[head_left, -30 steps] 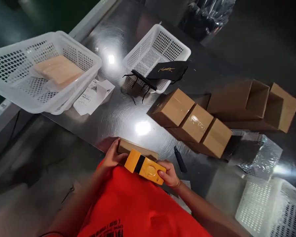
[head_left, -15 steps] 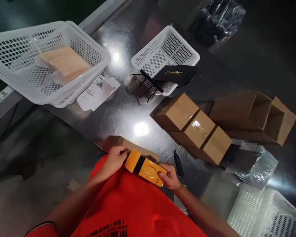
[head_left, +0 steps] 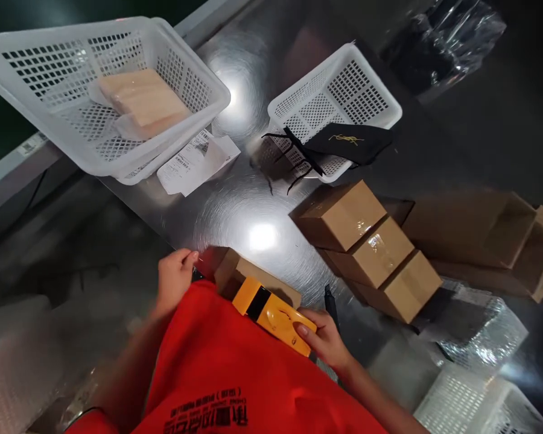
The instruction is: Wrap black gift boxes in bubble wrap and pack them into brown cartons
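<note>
My right hand grips the right end of a glossy orange box with a black band, thumb on its top face. The orange box lies tilted against the front of my red shirt, in front of a brown cardboard box. Off to the left of both boxes is my left hand, its thumb and fingertips pinched together. Whatever may be between those fingers is too small to make out. A black pen-like tool lies on the metal table beyond my right hand.
Several taped cardboard boxes stand on the right, with larger cartons and bubble wrap behind. White baskets sit at the far left. A black pouch lies across another basket. Printed labels lie nearby.
My left hand has left the orange box's left end and moved left, fingers pinched. My right hand still holds the box. The view has shifted slightly.
</note>
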A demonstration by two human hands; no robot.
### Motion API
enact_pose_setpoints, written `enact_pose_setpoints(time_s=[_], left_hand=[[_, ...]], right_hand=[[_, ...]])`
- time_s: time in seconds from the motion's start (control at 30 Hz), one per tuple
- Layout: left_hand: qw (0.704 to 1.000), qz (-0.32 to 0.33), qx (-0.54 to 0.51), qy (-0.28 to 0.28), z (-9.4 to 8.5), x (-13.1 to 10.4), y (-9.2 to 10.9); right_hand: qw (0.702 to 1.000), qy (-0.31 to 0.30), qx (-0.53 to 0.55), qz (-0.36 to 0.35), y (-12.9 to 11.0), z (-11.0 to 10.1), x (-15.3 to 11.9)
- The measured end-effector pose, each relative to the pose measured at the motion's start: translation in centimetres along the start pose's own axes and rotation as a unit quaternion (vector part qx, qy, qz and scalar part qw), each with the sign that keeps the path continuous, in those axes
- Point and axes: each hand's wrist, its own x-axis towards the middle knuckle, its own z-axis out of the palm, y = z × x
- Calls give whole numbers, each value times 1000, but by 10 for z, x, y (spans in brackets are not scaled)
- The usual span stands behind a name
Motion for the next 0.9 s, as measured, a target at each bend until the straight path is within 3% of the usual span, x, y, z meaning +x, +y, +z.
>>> enact_pose_setpoints(time_s=[0.1,0.2,0.4,0.53,0.63,0.77,0.9], left_hand=[[999,17,38,-7,-7,21,-21],[999,34,35,-13,6,38,-34],[996,37,48,-61,61,55,-51],[992,21,64,-102,101,45,-58],[989,18,84,-121,118,35,-59],[980,16,121,-155,120,35,-58],[968,-3,178,-177,106,36,-59]], right_hand=[[1000,18,-17,19,-3,-2,3],[998,44,-28,37,-10,3,6],[994,61,-46,78,-19,10,9],[994,56,-55,75,-19,9,11],[994,51,-52,83,-19,8,11],[994,48,-44,89,-19,8,10],[993,50,-42,98,-18,8,11]])
